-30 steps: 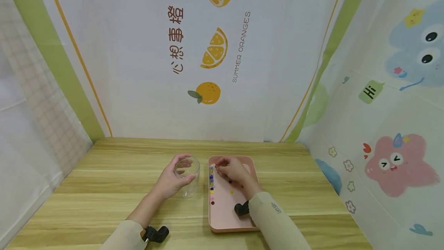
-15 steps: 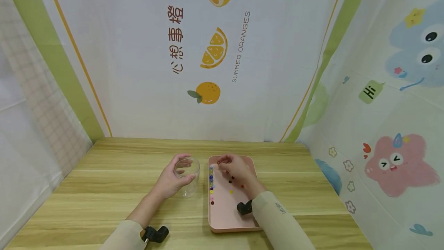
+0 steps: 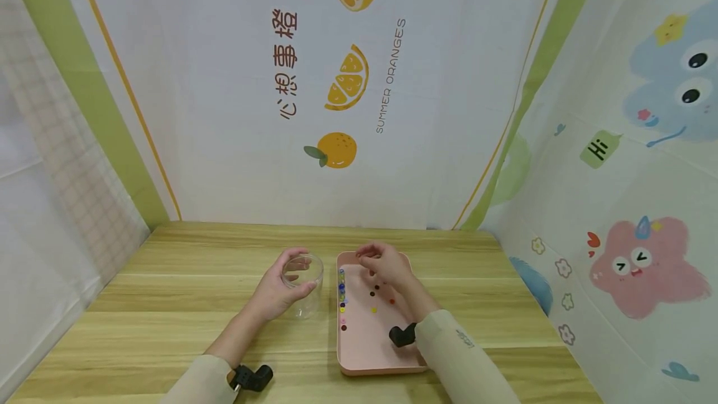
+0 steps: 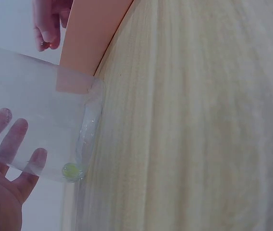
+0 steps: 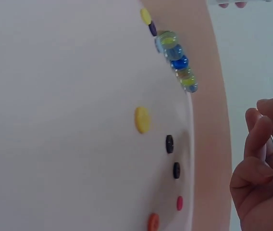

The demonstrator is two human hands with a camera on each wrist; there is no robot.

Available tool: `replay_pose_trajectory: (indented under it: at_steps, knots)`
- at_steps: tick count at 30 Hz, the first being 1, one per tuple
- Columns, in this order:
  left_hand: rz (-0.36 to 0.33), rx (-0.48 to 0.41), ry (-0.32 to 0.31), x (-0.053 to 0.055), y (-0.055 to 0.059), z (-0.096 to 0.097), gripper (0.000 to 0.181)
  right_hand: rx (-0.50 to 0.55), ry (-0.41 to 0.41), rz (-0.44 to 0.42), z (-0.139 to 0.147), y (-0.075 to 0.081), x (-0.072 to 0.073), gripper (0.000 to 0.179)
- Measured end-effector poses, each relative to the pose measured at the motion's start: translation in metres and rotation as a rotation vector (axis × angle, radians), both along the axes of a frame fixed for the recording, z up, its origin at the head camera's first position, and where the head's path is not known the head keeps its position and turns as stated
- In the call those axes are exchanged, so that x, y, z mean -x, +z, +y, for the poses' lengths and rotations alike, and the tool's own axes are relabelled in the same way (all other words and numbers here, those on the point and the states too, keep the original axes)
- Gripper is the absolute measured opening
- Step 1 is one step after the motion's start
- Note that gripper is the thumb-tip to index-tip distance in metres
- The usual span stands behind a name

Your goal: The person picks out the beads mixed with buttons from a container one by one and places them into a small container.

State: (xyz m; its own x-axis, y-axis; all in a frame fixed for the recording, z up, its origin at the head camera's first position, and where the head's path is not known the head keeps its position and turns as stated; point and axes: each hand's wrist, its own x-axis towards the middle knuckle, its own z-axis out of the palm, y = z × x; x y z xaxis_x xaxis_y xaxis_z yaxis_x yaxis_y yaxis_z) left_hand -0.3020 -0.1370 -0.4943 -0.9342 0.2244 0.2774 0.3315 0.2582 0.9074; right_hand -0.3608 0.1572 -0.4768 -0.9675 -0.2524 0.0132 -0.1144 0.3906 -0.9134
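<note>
My left hand (image 3: 275,292) grips a clear plastic jar (image 3: 303,309) standing upright on the table, left of a pink tray (image 3: 359,351). Inside the jar, at its bottom, lies a yellow-green marble (image 4: 71,171). My right hand (image 3: 388,265) is over the far end of the tray with thumb and fingertips together. Between those fingertips a small reddish-brown piece (image 4: 45,44) shows in the left wrist view; its kind is mostly hidden. Along the tray's left side runs a line of glass marbles (image 5: 179,62) and buttons (image 3: 343,328).
Loose buttons lie inside the tray: a yellow one (image 5: 142,120), a black one (image 5: 169,144), another black one (image 5: 176,170), a pink one (image 5: 179,203) and an orange-red one (image 5: 153,222). Printed curtains (image 3: 224,142) enclose the wooden table (image 3: 146,304).
My right hand has moved away from the line of marbles, rightward and toward the tray's far end, uncovering more loose buttons. The left hand and the jar have stayed in place.
</note>
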Motion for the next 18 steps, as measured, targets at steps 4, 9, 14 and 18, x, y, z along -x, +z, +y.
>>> replay_pose_trajectory:
  at_steps: [4,9,14,18]
  knots:
    - [0.003,0.002,-0.003,0.000,0.000,0.000,0.067,-0.007,-0.013,0.034,0.002,0.004,-0.001,0.020]
    - [0.006,0.010,-0.003,0.000,0.000,0.000,0.066,0.058,0.004,0.062,0.004,0.010,-0.003,0.024]
    - [0.003,0.010,-0.004,0.000,0.000,-0.001,0.067,0.119,0.009,0.074,0.005,0.014,-0.007,0.026]
    - [-0.001,0.012,-0.006,0.000,0.000,-0.001,0.067,0.135,-0.005,0.083,0.006,0.013,-0.007,0.025]
